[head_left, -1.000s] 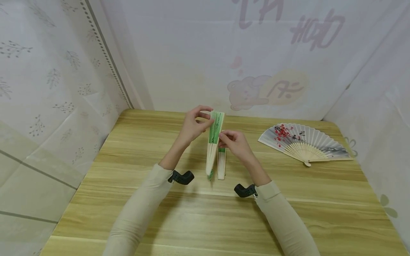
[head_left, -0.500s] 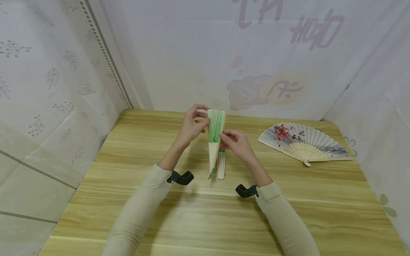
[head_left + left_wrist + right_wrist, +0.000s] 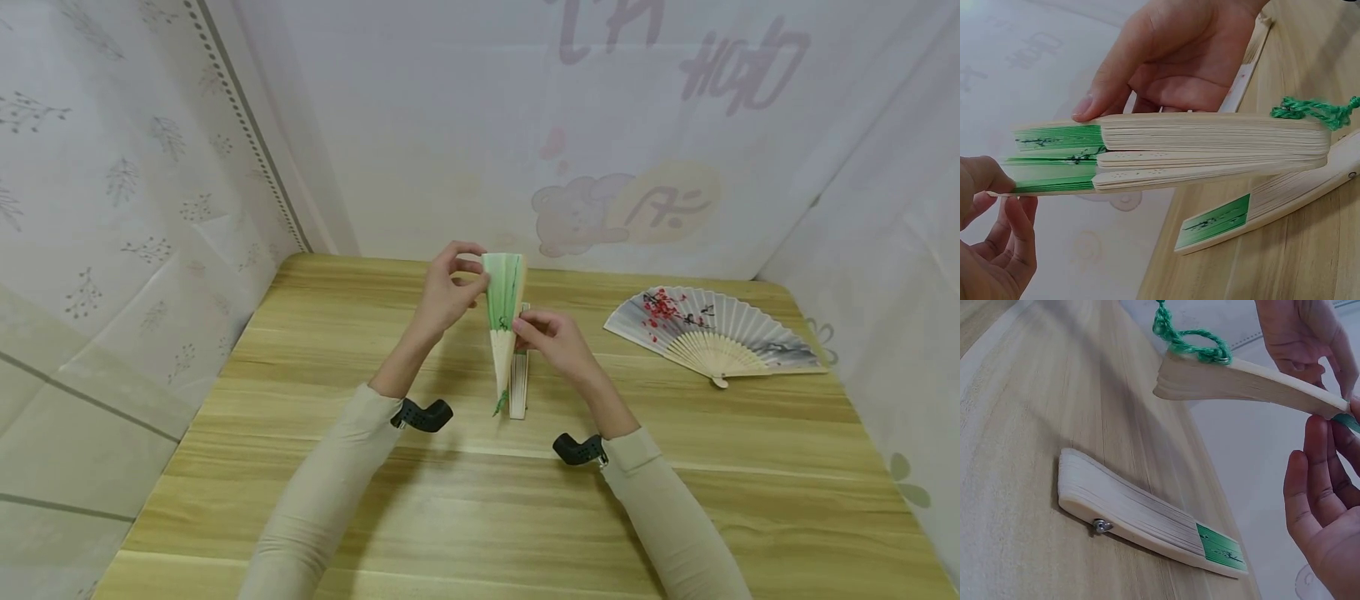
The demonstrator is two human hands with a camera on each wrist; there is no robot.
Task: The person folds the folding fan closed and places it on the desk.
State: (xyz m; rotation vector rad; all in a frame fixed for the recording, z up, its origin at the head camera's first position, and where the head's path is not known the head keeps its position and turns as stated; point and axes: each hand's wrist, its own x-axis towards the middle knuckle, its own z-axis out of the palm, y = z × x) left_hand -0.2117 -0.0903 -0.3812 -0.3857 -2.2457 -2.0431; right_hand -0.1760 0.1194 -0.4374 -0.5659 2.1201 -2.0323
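A green folding fan [image 3: 502,292], partly spread, is held up over the table with its pivot end down. A green cord [image 3: 1313,111] hangs at that end. My left hand [image 3: 448,290] pinches the outer left edge near the top of the leaf. On the opposite side, my right hand [image 3: 553,340] pinches the edge where the leaf meets the pale ribs. In the left wrist view the ribs stand apart in several layers. A second green folding fan [image 3: 1141,512], folded up, lies on the table just behind and below the held one.
To the right, a spread fan [image 3: 716,333] with red blossoms on a grey-white leaf lies on the wooden table [image 3: 480,517]. Printed cloth [image 3: 420,150] hangs behind the table and along both sides. Black wrist cameras [image 3: 423,415] sit at the cuffs.
The held fan's leaf has spread wider and turned to show more of its green face. Its pivot end has swung slightly right. My left hand has shifted a little left.
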